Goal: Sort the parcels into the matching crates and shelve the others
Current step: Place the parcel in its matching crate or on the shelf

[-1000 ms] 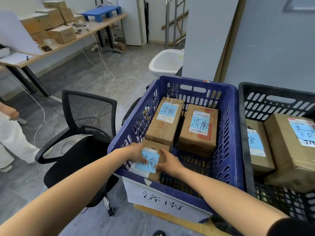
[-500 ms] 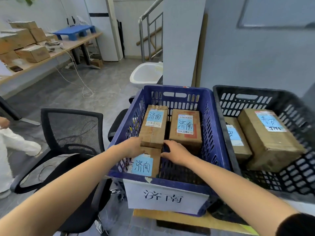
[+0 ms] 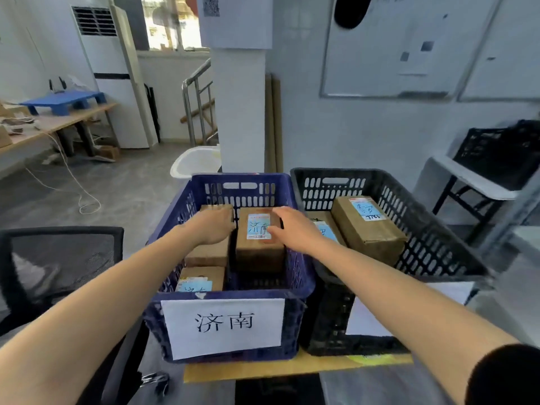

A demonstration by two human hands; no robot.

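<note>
Off front parcel (image 3: 201, 280), now on 2 rear ones in blue crate (image 3: 239, 178), left hand (image 3: 214, 228) grip hidden, right hand (image 3: 295, 230) flat on labelled parcel (image 3: 260, 255), front label cut off.

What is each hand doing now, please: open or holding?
Left hand: lies on the left rear parcel; grip cannot be told.
Right hand: open, flat on the labelled rear parcel.
</note>
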